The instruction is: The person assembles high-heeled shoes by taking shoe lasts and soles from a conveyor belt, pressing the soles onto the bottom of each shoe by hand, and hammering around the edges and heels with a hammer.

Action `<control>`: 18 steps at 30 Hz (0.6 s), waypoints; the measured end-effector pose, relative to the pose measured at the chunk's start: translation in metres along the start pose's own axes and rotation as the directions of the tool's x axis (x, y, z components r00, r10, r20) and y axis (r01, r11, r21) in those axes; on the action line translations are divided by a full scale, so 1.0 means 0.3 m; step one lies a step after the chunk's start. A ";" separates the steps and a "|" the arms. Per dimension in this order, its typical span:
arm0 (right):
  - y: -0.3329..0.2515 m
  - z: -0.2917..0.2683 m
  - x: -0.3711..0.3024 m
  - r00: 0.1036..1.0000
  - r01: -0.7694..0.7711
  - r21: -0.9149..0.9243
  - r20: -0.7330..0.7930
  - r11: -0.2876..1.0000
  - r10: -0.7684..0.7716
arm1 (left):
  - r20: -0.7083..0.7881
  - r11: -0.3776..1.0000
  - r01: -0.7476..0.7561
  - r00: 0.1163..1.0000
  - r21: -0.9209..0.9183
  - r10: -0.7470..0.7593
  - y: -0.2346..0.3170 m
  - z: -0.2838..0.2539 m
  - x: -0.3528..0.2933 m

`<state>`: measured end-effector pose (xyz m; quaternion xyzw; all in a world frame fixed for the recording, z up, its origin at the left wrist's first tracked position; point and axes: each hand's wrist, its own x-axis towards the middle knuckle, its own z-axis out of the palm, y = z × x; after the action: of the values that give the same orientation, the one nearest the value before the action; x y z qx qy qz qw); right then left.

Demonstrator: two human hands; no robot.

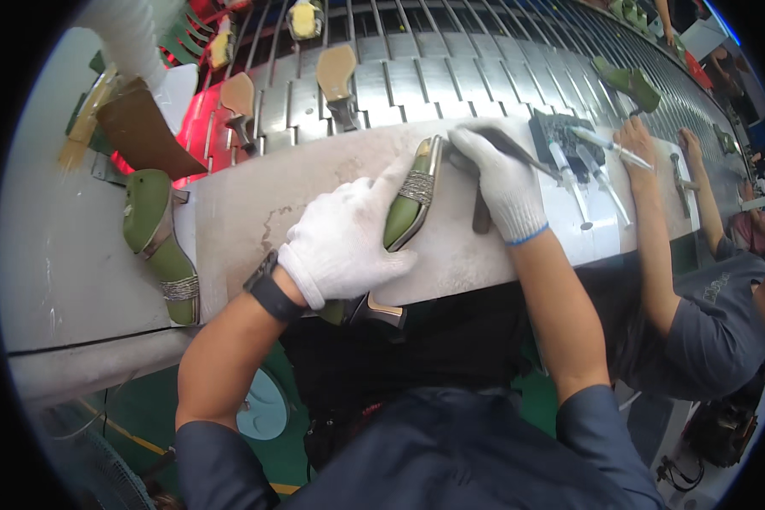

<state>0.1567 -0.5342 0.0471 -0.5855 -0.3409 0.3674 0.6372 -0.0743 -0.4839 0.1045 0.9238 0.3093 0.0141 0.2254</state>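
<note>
My left hand (344, 229), in a white glove, grips a green high-heeled sandal (408, 208) at the near edge of the worktable. A braided silvery strap crosses the sandal, its toe points away from me, and its heel (384, 312) sticks out below my glove. Close to the toe, my right hand (501, 174), also white-gloved, is closed round a dark tool (510, 144). One dark arm of it reaches right and another piece shows below the palm. Blur and the glove hide its exact kind.
A matching green sandal (163, 246) stands at the left. Heeled shoe parts with tan soles (337, 72) lie along the slatted metal conveyor (450, 76). Syringe-like applicators (569, 183) and a dark pad (561, 136) lie right. A co-worker's hand (636, 149) holds one; a hammer (682, 183) lies beyond.
</note>
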 end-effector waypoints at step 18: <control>-0.401 0.079 -0.418 0.782 0.556 0.180 0.218 0.812 -0.584 | -0.666 0.828 -0.483 0.721 -0.284 0.191 0.116 -0.118 -0.100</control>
<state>0.0820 -0.6366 0.1683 -0.3661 -0.5634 0.2494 0.6974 -0.0849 -0.5114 0.1546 0.8338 0.1750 0.4231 0.3084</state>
